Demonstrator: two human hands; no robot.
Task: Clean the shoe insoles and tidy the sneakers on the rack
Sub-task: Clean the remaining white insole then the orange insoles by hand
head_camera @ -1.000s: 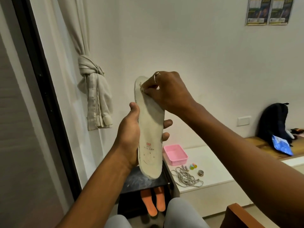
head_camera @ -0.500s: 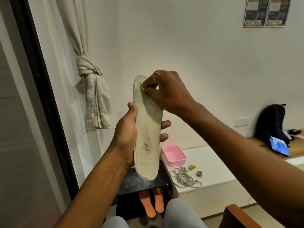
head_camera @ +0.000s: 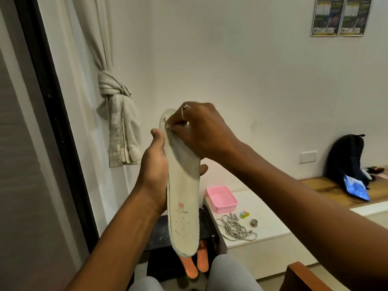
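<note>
Head camera looks down on a white insole held upright in front of the person's chest, toe end up and heel hanging just above a dark shoe rack. The left hand grips its middle from the left, thumb along the near edge and fingers wrapped behind so that the tips show at the right edge. The right hand is curled over the toe end, fingertips pinched together against the fabric there; I cannot tell whether they hold anything small.

Inside the rack, on a lower level, lie two orange insoles side by side. Just right of the rack stands a low white cabinet carrying an open pink tub, of which only the pink floor shows. Near the tub lie a tangled grey cord, some small coloured bits and a metal ring. Farther right, a black backpack sits on a wooden bench with a blue packet leaning on it.
</note>
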